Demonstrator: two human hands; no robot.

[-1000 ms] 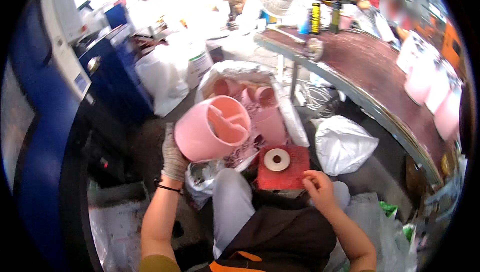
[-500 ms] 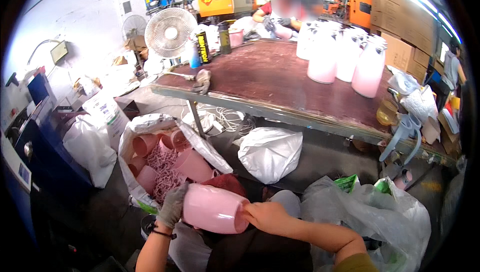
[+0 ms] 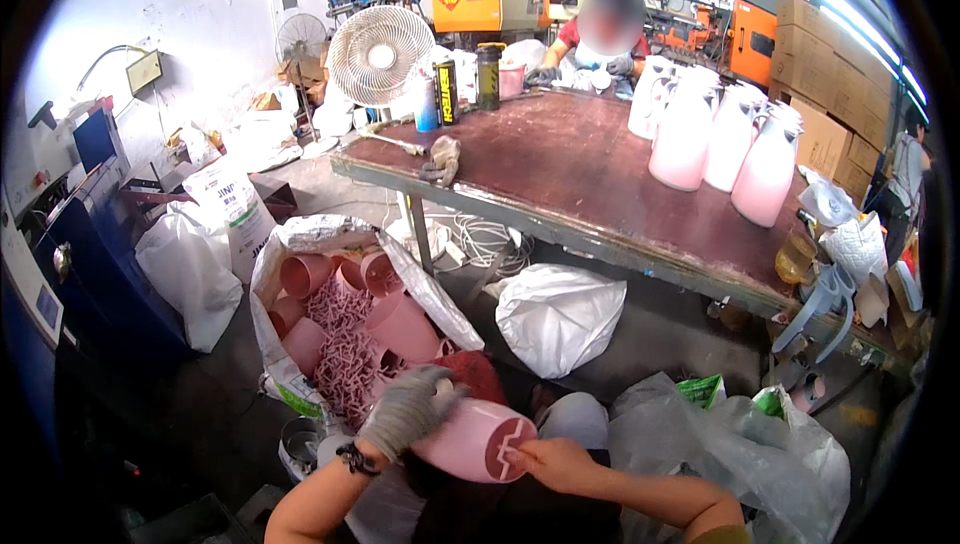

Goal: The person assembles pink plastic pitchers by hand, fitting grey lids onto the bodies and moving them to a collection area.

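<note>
My left hand, in a grey glove, grips the upper side of a pink plastic jug body tilted over my lap. Its round end faces right, with a pale zigzag strip across the darker pink there. My bare right hand is pinched at the edge of that end, touching the strip; whether the fingers hold a small tool is hidden. Just beyond my left hand stands an open white sack with curled pink shavings and several pink hollow parts in it.
A brown table ahead carries several pink-and-white jugs, a grey glove and spray cans. A co-worker sits behind it. Nearby are a white bag, clear plastic bags, and a fan.
The jug body has tipped so its round end shows more toward me. My left hand has shifted onto its top, and my right hand has moved slightly right and down. The view has swung left.
</note>
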